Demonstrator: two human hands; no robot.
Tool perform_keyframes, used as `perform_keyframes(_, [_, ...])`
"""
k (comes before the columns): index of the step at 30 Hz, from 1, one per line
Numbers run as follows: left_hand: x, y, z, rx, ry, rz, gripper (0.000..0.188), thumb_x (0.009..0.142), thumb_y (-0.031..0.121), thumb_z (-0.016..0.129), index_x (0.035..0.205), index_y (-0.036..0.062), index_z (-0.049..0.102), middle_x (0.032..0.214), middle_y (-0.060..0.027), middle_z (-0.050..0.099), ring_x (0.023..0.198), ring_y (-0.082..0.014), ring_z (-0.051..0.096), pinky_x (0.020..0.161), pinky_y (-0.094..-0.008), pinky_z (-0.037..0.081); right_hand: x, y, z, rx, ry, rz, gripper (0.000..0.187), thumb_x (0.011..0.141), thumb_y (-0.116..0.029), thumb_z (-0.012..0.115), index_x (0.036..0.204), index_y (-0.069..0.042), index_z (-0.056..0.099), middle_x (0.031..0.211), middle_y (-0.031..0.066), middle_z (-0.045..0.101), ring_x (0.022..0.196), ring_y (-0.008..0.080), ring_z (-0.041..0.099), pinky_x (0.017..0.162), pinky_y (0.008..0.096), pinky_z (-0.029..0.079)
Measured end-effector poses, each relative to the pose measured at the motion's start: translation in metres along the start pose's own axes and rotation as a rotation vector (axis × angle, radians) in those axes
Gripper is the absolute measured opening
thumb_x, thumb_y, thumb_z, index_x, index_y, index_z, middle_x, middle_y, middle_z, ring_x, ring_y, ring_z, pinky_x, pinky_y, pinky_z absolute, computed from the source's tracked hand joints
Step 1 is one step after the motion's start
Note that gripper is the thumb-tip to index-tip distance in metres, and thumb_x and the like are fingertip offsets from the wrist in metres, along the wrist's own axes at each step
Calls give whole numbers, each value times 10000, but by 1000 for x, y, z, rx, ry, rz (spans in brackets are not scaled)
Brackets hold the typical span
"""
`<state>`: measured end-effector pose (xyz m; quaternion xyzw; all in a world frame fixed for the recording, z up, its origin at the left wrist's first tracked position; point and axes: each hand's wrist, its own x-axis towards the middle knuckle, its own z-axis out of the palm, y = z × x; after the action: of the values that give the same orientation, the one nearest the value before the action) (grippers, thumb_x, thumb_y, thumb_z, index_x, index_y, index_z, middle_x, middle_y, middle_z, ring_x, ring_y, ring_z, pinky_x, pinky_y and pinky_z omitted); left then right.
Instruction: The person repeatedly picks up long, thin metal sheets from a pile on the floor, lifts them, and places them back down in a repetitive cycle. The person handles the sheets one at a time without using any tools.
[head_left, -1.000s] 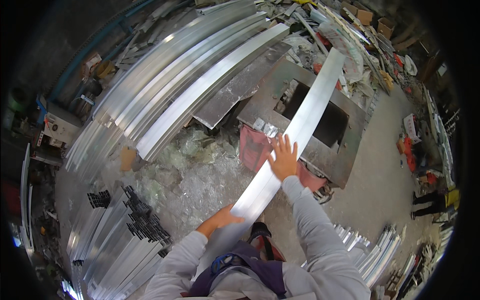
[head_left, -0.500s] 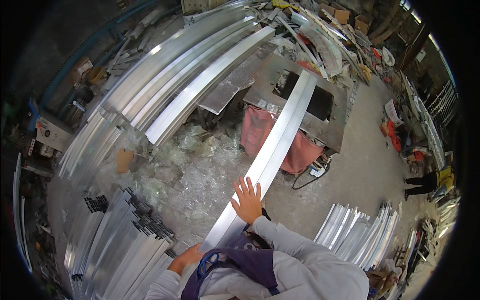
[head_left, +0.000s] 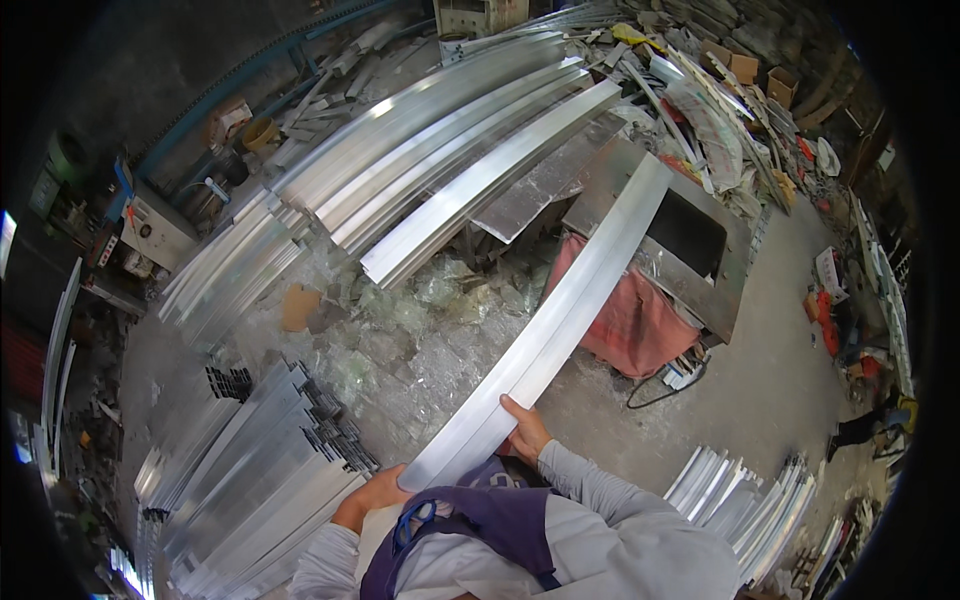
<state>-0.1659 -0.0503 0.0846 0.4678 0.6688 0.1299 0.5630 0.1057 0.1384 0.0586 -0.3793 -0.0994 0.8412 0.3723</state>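
While both hands (head_left: 380, 493) (head_left: 527, 435) seemingly clasp it, the metal profile (head_left: 560, 325) points lengthwise forward-right.

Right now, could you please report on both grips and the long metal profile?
Left grip at near end of metal profile; right grip at its right edge, thumb on top. Far end overlaps metal table in view; red cloth behind, contact unclear.

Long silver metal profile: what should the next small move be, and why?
Perhaps lift the profile slightly: the left hand holds its near end, the right hand its right edge, and its far end appears over the grey metal table.
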Motion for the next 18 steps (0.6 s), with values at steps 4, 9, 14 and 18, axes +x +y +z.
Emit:
perform_keyframes(4, [24, 37, -40, 5, 29, 19, 752, 699, 413, 842, 1272, 24, 549, 1109, -201, 667, 1047, -292, 642, 904, -353, 485, 55, -21, 36, -34, 23, -120, 553, 877, -98, 702, 1356, 29, 457, 1295, 155, 572, 1176, 281, 559, 994, 392, 452])
perform_keyframes(9, [77, 111, -94, 39, 366, -158, 1069, 579, 461, 900, 1416, 25, 398, 1209, -204, 608, 1073, -286, 620, 945, -392, 451, 157, -86, 89, -1, 67, -148, 531, 858, -91, 722, 1310, 51, 484, 1215, 157, 610, 1095, 282, 600, 941, 377, 485])
perform_keyframes(14, [119, 100, -128, 664, 637, -69, 1006, 684, 425, 815, 1465, 24, 322, 1433, -154, 429, 1327, -331, 396, 1102, -572, 221, 300, -176, 112, -50, 124, -322, 475, 840, -76, 737, 1245, 27, 512, 1158, 147, 624, 1039, 272, 618, 889, 377, 511])
perform_keyframes(18, [150, 60, -162, 1515, 713, -140, 820, 823, 364, 681, 1485, 50, 313, 1469, -133, 388, 1341, -311, 378, 1114, -572, 205, 408, -261, 122, -89, 165, -431, 520, 838, -124, 742, 1285, 18, 517, 1193, 138, 623, 1074, 287, 611, 913, 408, 515])
